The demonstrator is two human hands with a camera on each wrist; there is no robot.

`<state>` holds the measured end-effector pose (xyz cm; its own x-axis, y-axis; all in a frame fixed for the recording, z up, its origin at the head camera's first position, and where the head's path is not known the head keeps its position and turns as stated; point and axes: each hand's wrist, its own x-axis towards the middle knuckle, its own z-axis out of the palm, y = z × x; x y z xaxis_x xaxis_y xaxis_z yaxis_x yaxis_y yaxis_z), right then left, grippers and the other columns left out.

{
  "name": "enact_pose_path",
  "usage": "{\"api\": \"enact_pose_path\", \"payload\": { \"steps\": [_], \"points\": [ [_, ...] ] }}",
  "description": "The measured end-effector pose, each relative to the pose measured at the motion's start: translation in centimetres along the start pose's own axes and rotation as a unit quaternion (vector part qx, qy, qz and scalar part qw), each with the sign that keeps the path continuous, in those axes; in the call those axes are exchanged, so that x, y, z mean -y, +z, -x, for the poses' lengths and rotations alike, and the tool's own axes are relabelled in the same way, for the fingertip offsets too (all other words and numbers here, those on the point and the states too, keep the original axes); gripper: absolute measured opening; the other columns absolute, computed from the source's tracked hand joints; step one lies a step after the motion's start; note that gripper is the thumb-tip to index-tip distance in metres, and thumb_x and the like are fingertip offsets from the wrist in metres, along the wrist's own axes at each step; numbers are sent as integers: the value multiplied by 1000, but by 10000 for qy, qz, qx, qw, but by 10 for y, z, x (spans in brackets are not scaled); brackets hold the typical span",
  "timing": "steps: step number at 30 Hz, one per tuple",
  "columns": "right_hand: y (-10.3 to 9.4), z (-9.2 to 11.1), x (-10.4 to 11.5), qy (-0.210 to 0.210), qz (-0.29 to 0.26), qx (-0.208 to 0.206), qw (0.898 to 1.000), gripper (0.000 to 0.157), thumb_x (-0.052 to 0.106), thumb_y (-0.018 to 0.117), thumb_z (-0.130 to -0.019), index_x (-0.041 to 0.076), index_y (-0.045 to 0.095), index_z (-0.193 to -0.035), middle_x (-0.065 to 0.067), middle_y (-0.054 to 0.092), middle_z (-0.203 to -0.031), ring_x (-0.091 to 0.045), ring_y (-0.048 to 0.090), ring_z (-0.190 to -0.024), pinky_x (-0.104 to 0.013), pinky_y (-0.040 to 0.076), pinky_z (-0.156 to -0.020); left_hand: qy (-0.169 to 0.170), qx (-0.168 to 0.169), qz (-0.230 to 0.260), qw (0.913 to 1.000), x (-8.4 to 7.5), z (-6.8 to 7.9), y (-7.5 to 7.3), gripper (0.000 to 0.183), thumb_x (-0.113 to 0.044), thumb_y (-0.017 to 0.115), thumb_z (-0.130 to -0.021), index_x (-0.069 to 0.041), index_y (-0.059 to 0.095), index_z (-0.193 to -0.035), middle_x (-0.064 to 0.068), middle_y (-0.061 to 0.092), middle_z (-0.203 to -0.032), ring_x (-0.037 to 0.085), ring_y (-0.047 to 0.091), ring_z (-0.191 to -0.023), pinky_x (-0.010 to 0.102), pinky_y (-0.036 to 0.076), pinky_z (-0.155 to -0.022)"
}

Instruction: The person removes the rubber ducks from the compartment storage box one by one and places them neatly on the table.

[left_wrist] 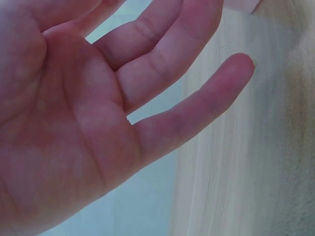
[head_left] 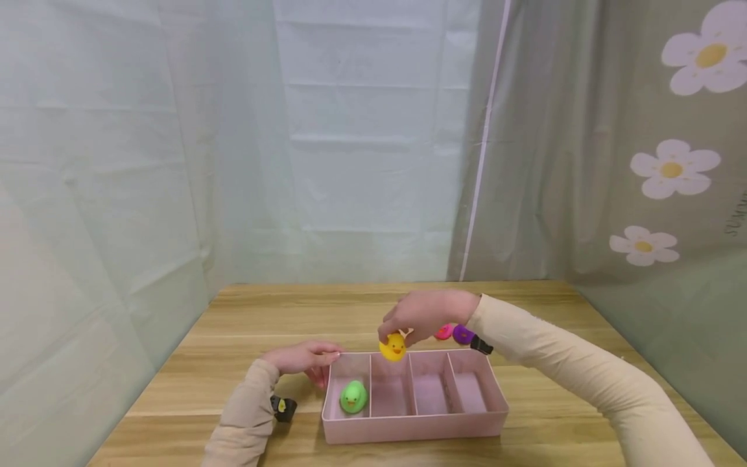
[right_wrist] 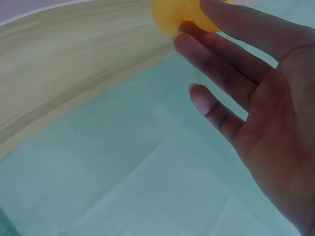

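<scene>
My right hand (head_left: 423, 314) pinches a yellow rubber duck (head_left: 393, 347) between thumb and fingers, over the back rim of the second compartment from the left. In the right wrist view, part of the yellow duck (right_wrist: 179, 14) shows at the fingertips; the ring and little fingers stay off it. A pink divided box (head_left: 414, 427) sits on the table. Inside its leftmost compartment is a green rubber duck (head_left: 353, 397). My left hand (head_left: 300, 359) rests against the box's back left corner, fingers loosely extended. Its palm fills much of the left wrist view.
Behind the box, partly hidden by my right wrist, lie a pink duck (head_left: 443, 332) and a purple duck (head_left: 463, 335). The wooden table (head_left: 292, 308) ends at a pale curtain (head_left: 373, 181) at the back, with a flowered curtain (head_left: 583, 162) on the right.
</scene>
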<state>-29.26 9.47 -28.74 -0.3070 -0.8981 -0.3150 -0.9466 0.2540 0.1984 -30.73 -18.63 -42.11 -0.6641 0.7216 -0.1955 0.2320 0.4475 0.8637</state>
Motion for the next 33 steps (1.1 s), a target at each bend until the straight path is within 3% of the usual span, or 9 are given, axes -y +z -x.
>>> {"api": "enact_pose_path", "payload": {
  "steps": [8, 15, 24, 33],
  "points": [
    [7, 0, -18, 318, -240, 63, 9992, 24, 17, 71, -89, 20, 61, -110, 8, 67, -99, -9, 59, -82, -20, 50, -76, -7, 9, 7, 10000, 0, -1, 0, 42, -24, 43, -104, 2, 49, -137, 22, 66, -106, 23, 68, -75, 41, 57, -74],
    [21, -3, -33, 676, -636, 184, 9955, 25, 16, 72, -88, 18, 63, -111, 7, 70, -101, -8, 59, -81, -18, 50, -76, 21, 49, 23, 10000, 0, -1, -1, 42, -24, 42, -104, 2, 49, -136, 24, 67, -105, 23, 68, -76, 41, 57, -74],
    [36, -8, -40, 960, -498, 302, 9937, 22, 19, 71, -88, 22, 64, -109, 8, 70, -100, -9, 59, -83, -23, 52, -80, -23, 62, -30, 10000, 0, -1, 1, 40, -24, 41, -105, 0, 51, -135, 21, 67, -103, 15, 67, -72, 34, 56, -72],
    [56, -10, -58, 1169, -726, 453, 9894, 22, 13, 71, -88, 21, 64, -106, 6, 69, -96, -9, 56, -79, -23, 50, -76, 42, 108, -59, 9999, -4, -2, 4, 41, -23, 41, -105, 3, 49, -136, 25, 67, -98, 17, 67, -73, 37, 57, -73]
  ]
}}
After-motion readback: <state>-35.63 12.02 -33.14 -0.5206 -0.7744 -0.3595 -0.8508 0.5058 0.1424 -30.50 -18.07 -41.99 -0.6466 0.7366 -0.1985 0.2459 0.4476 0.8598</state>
